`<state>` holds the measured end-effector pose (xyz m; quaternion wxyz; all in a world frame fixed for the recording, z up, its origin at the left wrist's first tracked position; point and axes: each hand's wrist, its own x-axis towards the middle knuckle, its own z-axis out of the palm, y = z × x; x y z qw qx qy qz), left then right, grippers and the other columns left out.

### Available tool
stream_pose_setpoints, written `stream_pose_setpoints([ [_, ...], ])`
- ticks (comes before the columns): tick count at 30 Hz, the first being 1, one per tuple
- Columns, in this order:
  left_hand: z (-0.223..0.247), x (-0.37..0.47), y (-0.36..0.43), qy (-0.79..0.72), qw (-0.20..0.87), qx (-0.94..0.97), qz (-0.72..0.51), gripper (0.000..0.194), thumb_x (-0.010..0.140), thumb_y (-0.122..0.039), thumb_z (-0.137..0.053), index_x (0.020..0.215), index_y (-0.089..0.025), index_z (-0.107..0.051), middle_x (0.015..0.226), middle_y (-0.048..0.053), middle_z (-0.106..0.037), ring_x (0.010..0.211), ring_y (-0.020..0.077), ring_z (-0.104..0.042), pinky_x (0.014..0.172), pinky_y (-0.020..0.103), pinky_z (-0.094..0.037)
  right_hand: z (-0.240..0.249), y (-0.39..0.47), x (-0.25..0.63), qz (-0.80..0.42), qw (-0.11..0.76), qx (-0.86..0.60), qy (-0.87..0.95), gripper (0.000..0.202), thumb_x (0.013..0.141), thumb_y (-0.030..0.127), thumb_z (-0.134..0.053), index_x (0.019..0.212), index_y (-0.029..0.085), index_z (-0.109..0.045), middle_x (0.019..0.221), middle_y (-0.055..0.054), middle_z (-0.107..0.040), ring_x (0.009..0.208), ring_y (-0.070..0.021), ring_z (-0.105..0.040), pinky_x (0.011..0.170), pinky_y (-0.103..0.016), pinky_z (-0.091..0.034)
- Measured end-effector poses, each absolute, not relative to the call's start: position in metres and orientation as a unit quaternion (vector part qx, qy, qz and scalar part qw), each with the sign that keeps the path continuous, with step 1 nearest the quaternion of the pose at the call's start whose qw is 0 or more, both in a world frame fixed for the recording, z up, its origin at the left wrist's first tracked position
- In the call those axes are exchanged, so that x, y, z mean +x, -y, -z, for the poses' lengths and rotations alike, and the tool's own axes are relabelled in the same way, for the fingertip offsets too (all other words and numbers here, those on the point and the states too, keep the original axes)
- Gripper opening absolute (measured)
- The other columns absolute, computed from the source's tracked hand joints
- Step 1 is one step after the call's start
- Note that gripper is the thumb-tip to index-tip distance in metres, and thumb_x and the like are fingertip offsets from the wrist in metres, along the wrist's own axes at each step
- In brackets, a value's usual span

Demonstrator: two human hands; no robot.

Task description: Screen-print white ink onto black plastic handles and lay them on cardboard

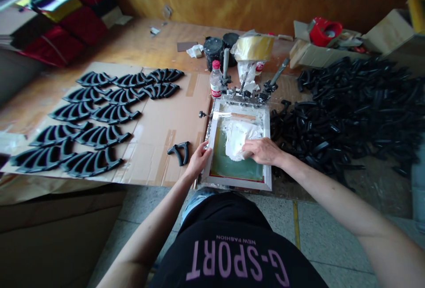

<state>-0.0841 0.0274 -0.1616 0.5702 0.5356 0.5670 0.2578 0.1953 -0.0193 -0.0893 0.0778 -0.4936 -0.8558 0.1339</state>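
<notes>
A framed screen (pixel 239 169) with a green mesh lies in front of me, clamped at its far edge. White ink or paste (pixel 236 135) covers part of the mesh. My right hand (pixel 262 150) is closed on something whitish, perhaps a scraper or cloth, over the white patch. My left hand (pixel 200 159) grips the left side of the frame, its fingers on the edge. Two black curved parts (pixel 179 152) rest on cardboard just left of that hand.
Rows of black curved parts (pixel 96 135) cover the cardboard (pixel 149 133) on the left. A big pile of black parts (pixel 332 115) lies to the right. Behind the frame stand a bottle (pixel 215 80), dark jars (pixel 213 51) and a tape roll (pixel 255 48).
</notes>
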Motion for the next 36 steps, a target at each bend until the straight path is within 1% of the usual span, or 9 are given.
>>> stream_pose_setpoints([
  [6, 0.158, -0.083, -0.028, -0.553, 0.588, 0.534, -0.251, 0.063, 0.082, -0.05, -0.059, 0.136, -0.018, -0.052, 0.076, 0.001, -0.064, 0.059, 0.0121, -0.054, 0.052, 0.021, -0.038, 0.11, 0.036, 0.184, -0.095, 0.128, -0.52, 0.839, 0.029, 0.087, 0.009, -0.048, 0.104, 0.021, -0.069, 0.099, -0.006, -0.069, 0.091, -0.0192, -0.061, 0.075, -0.028, -0.044],
  [10, 0.145, -0.082, -0.028, -0.558, 0.589, 0.528, -0.25, 0.066, 0.08, -0.048, -0.062, 0.137, -0.017, -0.051, 0.073, 0.001, -0.063, 0.056, 0.0116, -0.052, 0.05, 0.021, -0.037, 0.103, 0.029, 0.181, -0.11, 0.156, -0.547, 0.815, 0.02, 0.091, 0.022, -0.056, 0.106, 0.023, -0.069, 0.098, -0.004, -0.07, 0.089, -0.0183, -0.063, 0.076, -0.027, -0.046],
  [16, 0.078, -0.081, -0.031, -0.52, 0.62, 0.526, -0.261, 0.067, 0.081, -0.054, -0.063, 0.138, -0.021, -0.051, 0.067, -0.002, -0.059, 0.052, 0.0097, -0.049, 0.045, 0.019, -0.035, 0.06, -0.046, 0.22, -0.042, 0.273, -0.663, 0.696, 0.053, 0.087, 0.037, -0.064, 0.138, 0.028, -0.051, 0.11, -0.004, -0.069, 0.09, -0.0217, -0.063, 0.079, -0.033, -0.049],
  [20, 0.029, -0.064, -0.048, -0.472, 0.634, 0.5, -0.354, 0.058, 0.087, -0.068, -0.042, 0.105, -0.019, -0.068, 0.074, 0.003, -0.065, 0.056, 0.0114, -0.056, 0.046, 0.021, -0.042, 0.065, -0.043, 0.292, 0.008, 0.352, -0.747, 0.564, 0.038, 0.092, 0.041, -0.051, 0.121, 0.019, -0.063, 0.091, -0.007, -0.07, 0.081, -0.0221, -0.063, 0.077, -0.034, -0.048],
  [25, -0.011, -0.023, -0.085, -0.38, 0.616, 0.474, -0.501, 0.052, 0.088, -0.066, -0.043, 0.103, -0.021, -0.065, 0.085, 0.007, -0.069, 0.075, 0.0144, -0.066, 0.057, 0.021, -0.051, 0.122, 0.006, 0.281, -0.11, 0.226, -0.762, 0.596, 0.032, 0.089, 0.048, -0.055, 0.086, 0.019, -0.069, 0.087, -0.007, -0.068, 0.085, -0.023, -0.06, 0.078, -0.034, -0.046],
  [29, 0.007, -0.004, -0.068, -0.402, 0.625, 0.407, -0.532, 0.053, 0.088, -0.066, -0.044, 0.113, -0.021, -0.058, 0.088, 0.007, -0.071, 0.072, 0.0138, -0.067, 0.053, 0.02, -0.049, 0.151, 0.027, 0.211, -0.106, 0.134, -0.709, 0.685, 0.024, 0.086, 0.041, -0.065, 0.082, 0.018, -0.067, 0.098, -0.011, -0.067, 0.099, -0.0257, -0.056, 0.087, -0.036, -0.042],
  [31, 0.035, 0.0, -0.036, -0.438, 0.685, 0.38, -0.441, 0.055, 0.085, -0.066, -0.051, 0.11, -0.018, -0.059, 0.089, 0.01, -0.072, 0.071, 0.016, -0.068, 0.051, 0.021, -0.049, 0.149, 0.032, 0.183, -0.107, 0.124, -0.734, 0.659, 0.018, 0.089, 0.033, -0.061, 0.083, 0.017, -0.065, 0.092, -0.012, -0.067, 0.094, -0.0252, -0.057, 0.084, -0.035, -0.042],
  [33, 0.066, 0.001, 0.0, -0.465, 0.766, 0.35, -0.272, 0.053, 0.082, -0.063, -0.059, 0.107, -0.016, -0.062, 0.091, 0.013, -0.073, 0.077, 0.0204, -0.07, 0.053, 0.023, -0.051, 0.141, 0.038, 0.158, -0.108, 0.156, -0.752, 0.632, 0.017, 0.093, 0.029, -0.055, 0.087, 0.016, -0.064, 0.086, -0.012, -0.067, 0.088, -0.024, -0.058, 0.079, -0.034, -0.043],
  [36, 0.098, -0.004, 0.033, -0.477, 0.809, 0.269, -0.215, 0.042, 0.086, -0.055, -0.057, 0.1, -0.016, -0.063, 0.093, 0.012, -0.072, 0.084, 0.022, -0.071, 0.063, 0.029, -0.056, 0.13, 0.049, 0.135, -0.113, 0.241, -0.656, 0.706, 0.017, 0.096, 0.025, -0.051, 0.089, 0.018, -0.065, 0.09, -0.008, -0.068, 0.089, -0.0212, -0.058, 0.081, -0.033, -0.045],
])
